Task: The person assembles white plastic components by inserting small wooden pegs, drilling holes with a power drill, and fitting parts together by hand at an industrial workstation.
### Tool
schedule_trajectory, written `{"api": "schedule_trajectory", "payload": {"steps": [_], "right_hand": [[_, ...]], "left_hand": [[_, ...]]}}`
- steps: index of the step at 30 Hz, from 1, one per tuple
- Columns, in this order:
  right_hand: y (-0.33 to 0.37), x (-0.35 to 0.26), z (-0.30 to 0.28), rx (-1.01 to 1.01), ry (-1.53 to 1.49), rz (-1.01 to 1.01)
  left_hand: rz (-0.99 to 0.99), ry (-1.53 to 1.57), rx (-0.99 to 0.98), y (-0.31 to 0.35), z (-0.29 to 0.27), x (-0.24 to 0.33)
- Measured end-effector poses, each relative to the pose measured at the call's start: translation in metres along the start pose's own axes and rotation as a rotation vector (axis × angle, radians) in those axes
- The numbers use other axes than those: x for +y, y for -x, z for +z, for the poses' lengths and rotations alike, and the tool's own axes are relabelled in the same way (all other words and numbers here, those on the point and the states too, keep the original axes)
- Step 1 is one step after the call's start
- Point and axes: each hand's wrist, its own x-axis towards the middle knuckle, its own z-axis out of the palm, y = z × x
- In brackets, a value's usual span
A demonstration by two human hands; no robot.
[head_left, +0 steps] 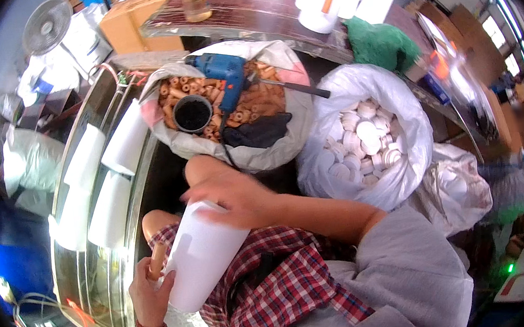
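A white, tapered, jug-like piece (204, 252) lies slanted over my lap. My left hand (149, 296) is closed round a tan wooden-looking handle (157, 262) at its side, the thumb against the white wall. Whether handle and wall are joined is hidden by the fingers. Across the upper end of the piece lies my right hand (234, 198), its fingers smeared by motion. Beyond it, a blue power drill (223, 72) rests on a sack (174, 144) full of tan handles (244, 111), beside a dark-filled cup (193, 113) and a screwdriver-like tool (295, 87).
Several white tapered pieces (110, 208) stand in a metal rack (89, 309) at left. A plastic bag (355, 80) of white discs (369, 136) sits at right. More white pieces (320, 14) and a green bag (383, 42) are on the dark table (241, 22) behind.
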Motion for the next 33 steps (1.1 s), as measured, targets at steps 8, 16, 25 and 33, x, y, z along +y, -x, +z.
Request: {"api": "schedule_trajectory", "payload": {"steps": [8,16,25,33], "right_hand": [[0.194,0.085,-0.206,-0.264,0.915,0.729],[0.29,0.153,-0.295,-0.592,1.439,0.931],[0.292,0.218,-0.284,-0.474,1.406,0.697],[0.271,0.205,-0.283,-0.637,1.433,0.975]], "left_hand": [[0.028,-0.242,-0.155,-0.04,0.011,0.008],[-0.137,0.808,0.277,-0.073,-0.03,-0.029],[-0.317,1.647,0.514,-0.073,0.044,-0.066],[-0.34,1.925,0.73,-0.058,0.061,-0.065]]}}
